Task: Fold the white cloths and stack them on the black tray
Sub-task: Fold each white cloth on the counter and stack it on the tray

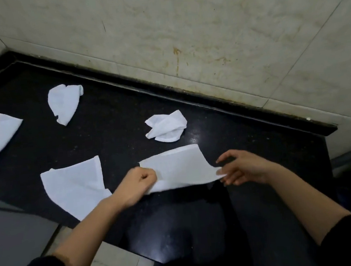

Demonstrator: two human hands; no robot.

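White cloth (179,166) spans both hands just above the black counter (106,128). Left hand (138,184) fists one end; right hand (243,167) apparently pinches only a corner with spread fingers. Risk: that corner slips, collapsing the fold

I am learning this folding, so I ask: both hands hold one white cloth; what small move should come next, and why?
Probably bring the right hand across to the left hand, folding the cloth in half. The left hand grips its left end, the right hand holds its right corner, and the cloth is spread wide between them, so its ends are ready to meet.
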